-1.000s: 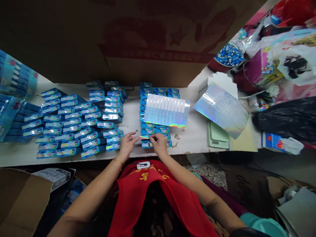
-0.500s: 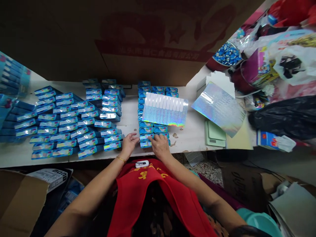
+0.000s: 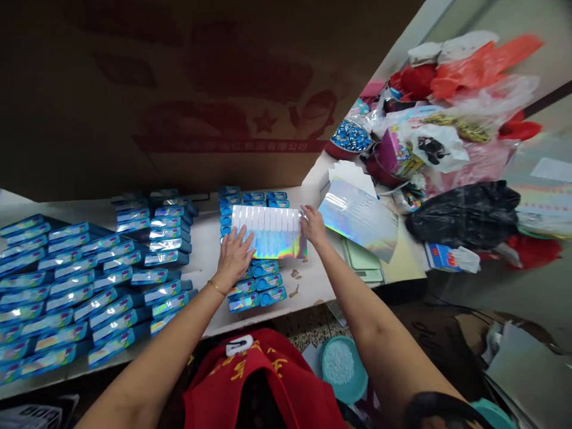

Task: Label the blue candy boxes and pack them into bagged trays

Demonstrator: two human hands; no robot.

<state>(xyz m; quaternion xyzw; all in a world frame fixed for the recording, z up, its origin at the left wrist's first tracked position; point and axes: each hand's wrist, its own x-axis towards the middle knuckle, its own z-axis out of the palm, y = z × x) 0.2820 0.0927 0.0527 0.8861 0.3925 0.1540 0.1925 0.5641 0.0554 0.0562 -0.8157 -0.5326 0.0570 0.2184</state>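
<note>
"Where's the shiny sheet (image 3: 279, 238)?"
"Small blue packs (image 3: 268, 281) lie under it."
"And fingers?"
"Left hand (image 3: 235, 259): spread apart at its left end. Right hand (image 3: 313, 225): at its right edge; pinching or not, I cannot tell."

Shiny sheet (image 3: 282, 241) over blue packs (image 3: 268, 282)

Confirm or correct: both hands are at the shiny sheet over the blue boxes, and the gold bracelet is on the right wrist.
Wrong side: the head view shows the gold bracelet on the left wrist. The left hand and right hand are at the shiny sheet over the blue boxes.
</note>
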